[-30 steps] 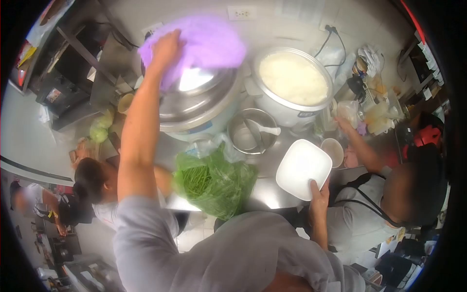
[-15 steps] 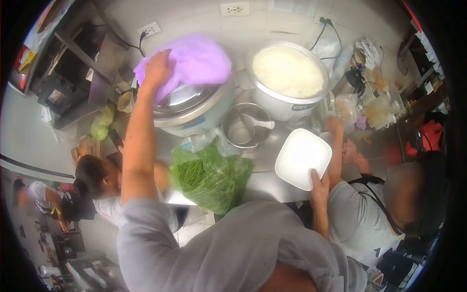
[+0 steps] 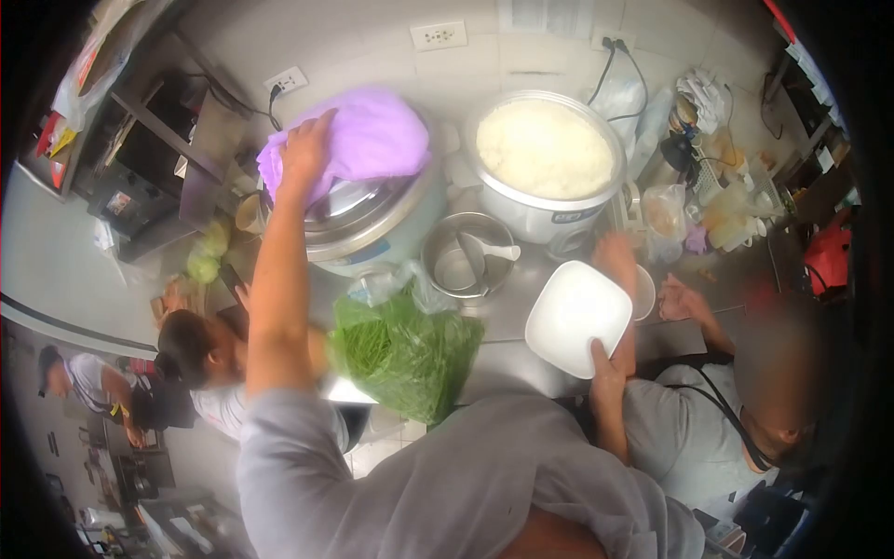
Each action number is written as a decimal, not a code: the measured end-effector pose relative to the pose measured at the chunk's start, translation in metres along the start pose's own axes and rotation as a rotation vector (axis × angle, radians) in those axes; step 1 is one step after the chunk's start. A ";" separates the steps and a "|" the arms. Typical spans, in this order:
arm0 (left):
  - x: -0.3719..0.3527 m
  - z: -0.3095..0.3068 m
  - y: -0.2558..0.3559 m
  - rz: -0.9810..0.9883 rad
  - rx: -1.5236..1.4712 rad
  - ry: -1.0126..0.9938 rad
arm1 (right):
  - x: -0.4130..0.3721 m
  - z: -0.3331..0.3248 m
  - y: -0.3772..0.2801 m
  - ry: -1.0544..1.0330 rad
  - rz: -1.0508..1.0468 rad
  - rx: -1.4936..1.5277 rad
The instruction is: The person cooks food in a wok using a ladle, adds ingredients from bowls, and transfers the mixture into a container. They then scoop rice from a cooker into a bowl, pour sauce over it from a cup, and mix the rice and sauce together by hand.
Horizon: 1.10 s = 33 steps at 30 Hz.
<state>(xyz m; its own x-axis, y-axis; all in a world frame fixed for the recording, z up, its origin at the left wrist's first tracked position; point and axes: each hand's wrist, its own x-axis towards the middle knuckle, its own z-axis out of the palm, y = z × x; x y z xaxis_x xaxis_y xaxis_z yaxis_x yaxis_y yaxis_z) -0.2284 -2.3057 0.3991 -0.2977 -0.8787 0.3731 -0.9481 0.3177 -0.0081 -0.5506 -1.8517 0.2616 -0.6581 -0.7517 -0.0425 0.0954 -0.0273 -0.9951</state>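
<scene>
My left hand [image 3: 305, 151] presses a purple cloth [image 3: 358, 138] onto the steel lid of a large closed rice cooker [image 3: 368, 228] at the back of the counter. My right hand [image 3: 607, 359] holds a white square plate [image 3: 577, 317] by its near edge, above the counter's front. An open rice cooker [image 3: 548, 166] full of white rice stands to the right of the closed one. Between them sits a small steel bowl [image 3: 466, 256] with a white rice paddle [image 3: 494, 250] in it.
A clear bag of green beans [image 3: 402, 349] lies on the steel counter [image 3: 507, 349]. A co-worker in a grey shirt [image 3: 689, 424] stands at the right, hands near a cup [image 3: 644, 291]. Another person [image 3: 200, 349] bends at the left. Bags and containers [image 3: 717, 210] crowd the back right.
My left hand has lowered the purple cloth down onto the closed cooker's lid. The plate in my right hand has stayed roughly in place. The co-worker's hands have shifted nearer the cup.
</scene>
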 end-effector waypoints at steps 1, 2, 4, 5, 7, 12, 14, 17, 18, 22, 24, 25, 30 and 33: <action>0.006 0.006 -0.009 0.013 -0.023 0.012 | -0.002 -0.001 0.011 -0.031 0.023 0.027; 0.011 0.010 -0.015 0.029 -0.049 0.029 | -0.006 -0.003 0.023 -0.056 0.048 0.052; 0.018 0.018 -0.028 0.057 -0.106 0.051 | -0.016 -0.005 0.035 -0.093 0.068 0.069; 0.024 0.021 -0.033 0.078 -0.067 0.103 | -0.021 0.000 0.018 -0.101 0.046 -0.009; 0.028 0.032 -0.038 0.121 0.008 0.192 | -0.031 0.010 -0.021 -0.117 0.019 -0.172; -0.056 -0.047 0.092 0.118 -0.560 0.316 | -0.029 -0.004 0.024 -0.013 -0.022 -0.126; -0.109 0.005 0.132 0.262 -0.548 -0.004 | -0.023 -0.004 0.030 0.020 -0.030 -0.189; -0.159 0.056 0.200 0.146 -0.392 -0.692 | -0.014 0.000 0.032 0.049 -0.034 -0.169; -0.171 0.100 0.207 0.136 -0.399 -0.650 | -0.012 0.001 0.030 0.056 -0.036 -0.146; -0.164 0.116 0.232 0.213 -0.480 -0.690 | -0.007 0.002 0.019 0.016 -0.089 -0.112; -0.151 0.099 0.234 0.329 -0.339 -0.743 | -0.005 -0.001 0.015 0.016 -0.178 -0.205; -0.148 0.093 0.232 0.382 -0.261 -0.772 | -0.008 0.006 -0.004 -0.011 -0.181 -0.159; -0.150 0.113 0.200 0.453 -0.576 -0.277 | -0.016 0.006 -0.026 0.032 -0.071 -0.159; -0.154 0.091 0.181 0.301 -0.755 -0.256 | -0.005 -0.004 0.004 0.042 -0.175 -0.114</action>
<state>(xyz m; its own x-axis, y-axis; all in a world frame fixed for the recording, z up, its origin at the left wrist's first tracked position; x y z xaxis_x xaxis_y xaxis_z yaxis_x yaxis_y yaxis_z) -0.3646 -2.1453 0.2561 -0.6270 -0.7435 0.2326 -0.5231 0.6230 0.5815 -0.5500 -1.8459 0.2578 -0.6877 -0.7141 0.1307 -0.1067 -0.0786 -0.9912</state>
